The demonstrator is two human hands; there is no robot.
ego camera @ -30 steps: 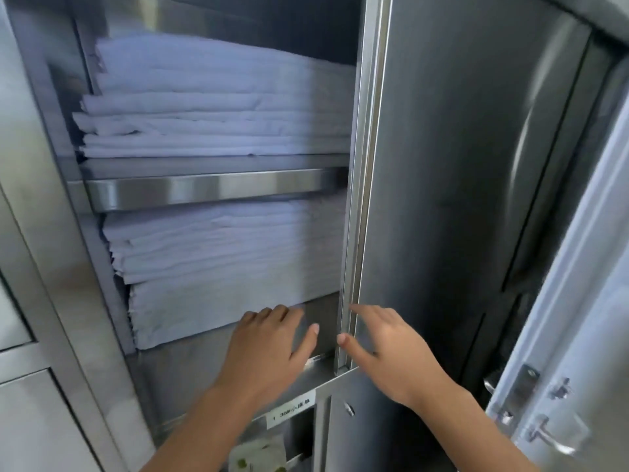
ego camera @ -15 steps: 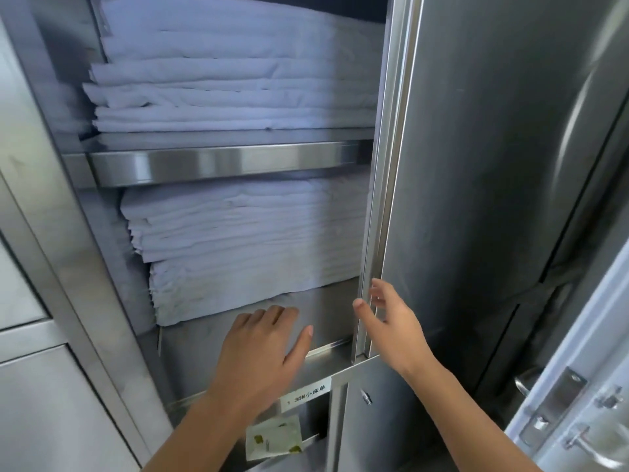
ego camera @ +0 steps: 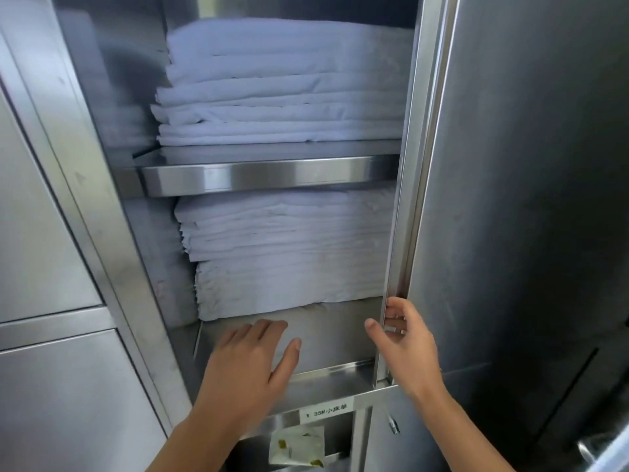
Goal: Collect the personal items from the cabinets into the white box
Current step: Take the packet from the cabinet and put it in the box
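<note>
A steel cabinet stands open in front of me. Its upper shelf point(ego camera: 269, 177) carries a stack of folded white linen point(ego camera: 282, 86). A second linen stack point(ego camera: 289, 253) fills the compartment below. My left hand point(ego camera: 250, 366) lies flat, fingers straight, on the bare steel floor of the lower compartment point(ego camera: 333, 332), just in front of that stack. My right hand point(ego camera: 401, 345) grips the edge of the open cabinet door point(ego camera: 510, 199), thumb on the inner side and fingers curled round the rim. A small white packet with green marks point(ego camera: 296, 447) lies in the compartment underneath. No white box is in view.
A white label with printed text point(ego camera: 326, 412) is stuck on the rail below the lower compartment. Closed steel cabinet panels point(ego camera: 44, 233) fill the left side. A metal handle point(ego camera: 592, 451) shows at the bottom right corner.
My right hand rose and closed its fingers round the door edge. The view tilted up and closer to the shelves. My left hand stayed flat on the compartment floor.
</note>
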